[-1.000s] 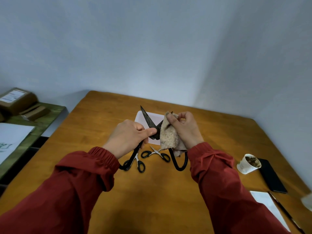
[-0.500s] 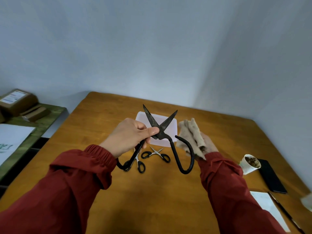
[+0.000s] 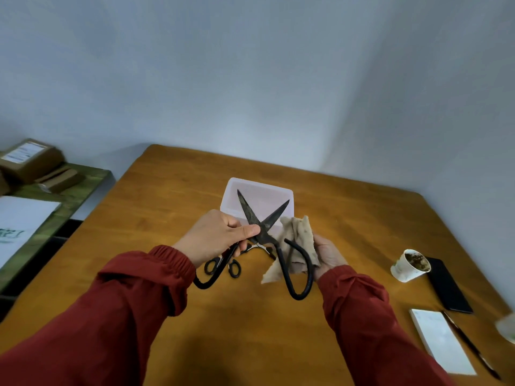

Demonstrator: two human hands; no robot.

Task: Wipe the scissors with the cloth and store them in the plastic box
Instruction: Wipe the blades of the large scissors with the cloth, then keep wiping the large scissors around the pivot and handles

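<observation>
"One pair up in the air, then?" asks the desk.

"Yes. The large black iron scissors (image 3: 264,225), blades spread in a V, are held above the orange-brown wooden table (image 3: 167,207), tips over the translucent white plastic box (image 3: 264,199). The left hand (image 3: 220,235) pinches them at the pivot, thumb pressed on top, with one looped handle running under the palm. The right hand (image 3: 330,256) holds the bunched beige cloth (image 3: 298,232) just behind the other handle loop. Its fingers are hidden by the fabric."

"How will they handle?"

"Heavy and rigid, by the look. The blades are dull and spotted, so probably not slippery, but the points are sharp. The pivot or the loops look the safe hold. The cloth is limp and should fold round a blade."

"And around them?"

"Two small black-handled scissors (image 3: 223,267) lie on the table beneath. Well apart to the right are a white paper cup (image 3: 411,264), a black phone (image 3: 448,285), a white notepad (image 3: 440,341) and a pen (image 3: 471,346)."
</observation>
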